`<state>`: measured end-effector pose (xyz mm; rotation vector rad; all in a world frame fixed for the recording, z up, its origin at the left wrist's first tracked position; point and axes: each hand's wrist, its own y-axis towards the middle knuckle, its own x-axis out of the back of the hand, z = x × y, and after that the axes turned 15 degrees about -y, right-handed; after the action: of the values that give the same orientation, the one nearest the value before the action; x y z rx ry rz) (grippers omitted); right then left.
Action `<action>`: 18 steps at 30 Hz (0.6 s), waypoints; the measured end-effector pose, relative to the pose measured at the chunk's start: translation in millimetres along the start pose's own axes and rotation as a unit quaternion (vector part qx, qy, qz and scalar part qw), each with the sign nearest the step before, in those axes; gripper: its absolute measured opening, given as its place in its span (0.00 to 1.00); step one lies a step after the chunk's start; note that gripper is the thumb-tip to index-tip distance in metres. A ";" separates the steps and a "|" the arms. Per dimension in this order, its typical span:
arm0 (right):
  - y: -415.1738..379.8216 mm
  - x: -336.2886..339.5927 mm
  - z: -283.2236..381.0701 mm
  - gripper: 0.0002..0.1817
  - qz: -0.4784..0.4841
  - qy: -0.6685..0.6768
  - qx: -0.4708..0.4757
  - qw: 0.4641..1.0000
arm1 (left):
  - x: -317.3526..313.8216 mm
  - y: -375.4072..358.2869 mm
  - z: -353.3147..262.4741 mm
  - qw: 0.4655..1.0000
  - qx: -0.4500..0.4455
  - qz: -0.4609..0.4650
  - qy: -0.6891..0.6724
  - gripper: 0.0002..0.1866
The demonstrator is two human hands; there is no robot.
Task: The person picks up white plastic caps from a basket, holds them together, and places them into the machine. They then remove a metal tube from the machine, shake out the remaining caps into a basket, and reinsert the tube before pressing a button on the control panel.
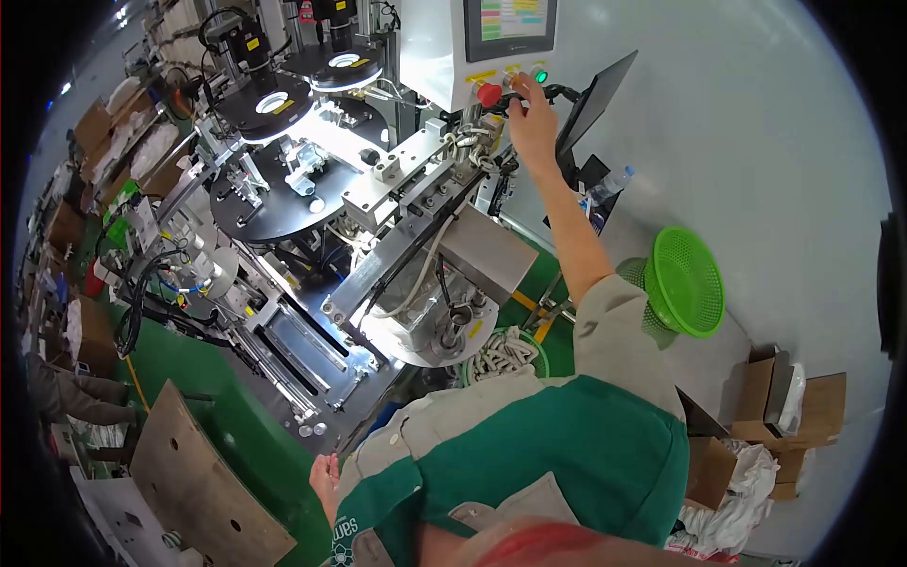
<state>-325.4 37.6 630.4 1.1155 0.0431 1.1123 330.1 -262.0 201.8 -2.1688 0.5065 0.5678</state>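
Note:
My right hand (533,121) reaches up to the control panel (444,57), its fingers at a knob beside the green-lit button (540,76) and the red button (488,94). Above these sits a lit screen (511,23). Low in the view, my left hand (325,477) hangs by my body near the machine's front edge, its fingers curled; whether it holds anything is too small to tell. Between the hands stands the machine, with a round black table (283,203) and a metal bowl-like disc (430,331).
Green baskets (687,282) stand at the right; another (543,364) with white parts is below the machine. A monitor (597,99) and a bottle (619,180) are beyond my right arm. Cardboard boxes (756,397) lie lower right. A wooden board (203,482) and a person's legs (90,397) are at left.

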 end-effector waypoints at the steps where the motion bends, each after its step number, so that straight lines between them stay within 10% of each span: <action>1: 0.1 -2.1 -2.3 0.25 -0.002 -0.004 0.009 1.000 | 20.9 7.0 2.0 0.999 -0.001 0.046 -0.019 0.13; 10: 14.8 8.8 -6.1 0.23 -0.018 -0.026 0.042 0.999 | -69.8 -31.5 -19.9 0.940 -0.123 -0.212 0.239 0.16; 18: 85.1 19.1 1.6 0.23 -0.113 -0.196 0.144 0.963 | -91.3 -20.4 -15.7 0.797 -0.235 -0.190 0.523 0.14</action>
<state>-373.4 50.0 702.1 1.5361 0.0203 0.6792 269.8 -247.8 273.6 -2.8389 0.4783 -0.9109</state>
